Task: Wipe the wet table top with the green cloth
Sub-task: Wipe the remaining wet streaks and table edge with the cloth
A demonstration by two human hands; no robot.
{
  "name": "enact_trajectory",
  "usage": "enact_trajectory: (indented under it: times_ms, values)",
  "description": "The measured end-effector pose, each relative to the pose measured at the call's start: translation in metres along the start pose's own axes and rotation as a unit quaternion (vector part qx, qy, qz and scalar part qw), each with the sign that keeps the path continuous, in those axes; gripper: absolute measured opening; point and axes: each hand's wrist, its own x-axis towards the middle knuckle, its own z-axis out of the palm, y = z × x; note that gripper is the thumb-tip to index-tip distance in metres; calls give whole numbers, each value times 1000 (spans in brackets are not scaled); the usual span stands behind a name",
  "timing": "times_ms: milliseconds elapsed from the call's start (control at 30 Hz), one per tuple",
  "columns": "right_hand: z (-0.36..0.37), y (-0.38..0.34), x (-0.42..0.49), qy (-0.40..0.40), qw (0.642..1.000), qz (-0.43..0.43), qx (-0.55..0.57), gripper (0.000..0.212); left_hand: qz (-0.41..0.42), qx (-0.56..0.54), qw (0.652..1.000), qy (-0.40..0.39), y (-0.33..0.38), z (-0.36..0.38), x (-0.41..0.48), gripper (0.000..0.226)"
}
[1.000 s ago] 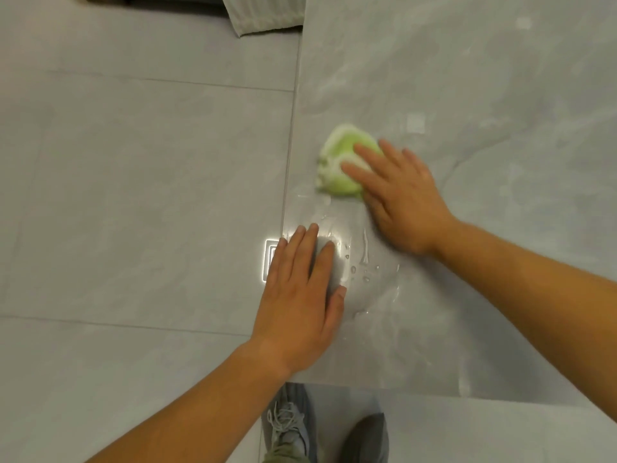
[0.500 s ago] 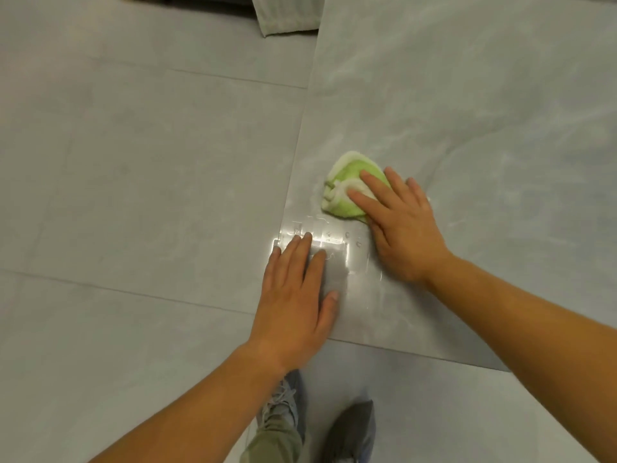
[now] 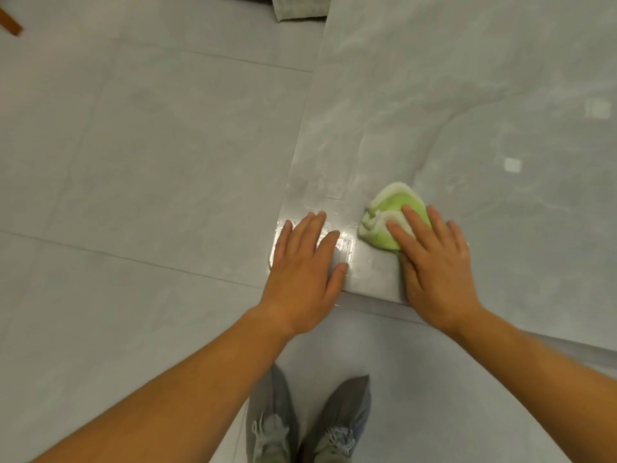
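Note:
A grey marble-look table top (image 3: 467, 95) fills the right half of the head view, and its near left corner shines with a wet film. The bunched green cloth (image 3: 390, 212), white at its edges, lies on that corner. My right hand (image 3: 434, 265) presses flat on the cloth, fingers spread over its near side. My left hand (image 3: 307, 262) rests flat on the very corner of the table, just left of the cloth, holding nothing.
Grey floor tiles (image 3: 133, 162) lie left of and below the table. My two grey shoes (image 3: 310, 422) stand beneath the table's near edge. A pale striped fabric (image 3: 297, 8) shows at the top, and a brown wooden piece (image 3: 10, 25) at the top left.
My right hand has drawn the green cloth back toward the table's near edge and the corner. The water drops seen earlier by my left hand have become a thin smear.

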Motion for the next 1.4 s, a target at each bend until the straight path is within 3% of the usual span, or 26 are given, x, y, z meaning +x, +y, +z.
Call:
enact_trajectory:
  times_ms: [167,333,433,567,667,767,900,1000,1067,1100,1233,1333,1400]
  values:
    - [-1,-20,29,-18,1000,-17,-12,48,-6,-52,998,38,-9,-2,-8,51]
    - [14,-68,133,-27,999,18,3,48,-114,-157,977,91,-21,-3,-8,67]
    - [22,-72,119,-27,998,-52,-2,46,-150,-220,959,101,-24,-5,-8,69]
    - [26,-65,49,-54,978,-201,-22,47,-121,-258,954,97,-22,-6,-10,69]
    - [23,-51,6,-79,966,-242,-41,51,-100,-237,964,71,-18,-4,-12,66]
    - [11,-24,-23,-68,979,-187,-36,47,-86,-202,973,64,-13,-1,-12,65]
    - [-3,14,-48,-9,999,36,-21,46,-75,-160,983,45,-16,2,-11,62]
    - [-1,8,-46,56,979,197,-18,49,-67,-140,987,43,-17,5,-12,61]
    - [9,-21,-36,85,965,248,-15,52,-65,-132,988,43,-16,5,-11,61]
    - [14,-37,-32,83,970,230,-14,54,-63,-126,989,42,-16,4,-11,60]
    - [34,-77,-27,21,999,25,-20,59,-66,-131,989,35,-14,0,-13,61]
    - [34,-67,-28,19,1000,-2,-14,53,-72,-153,985,25,-17,-4,-13,64]
    - [29,-51,-33,32,999,38,-14,49,-68,-151,986,19,-20,-6,-13,63]
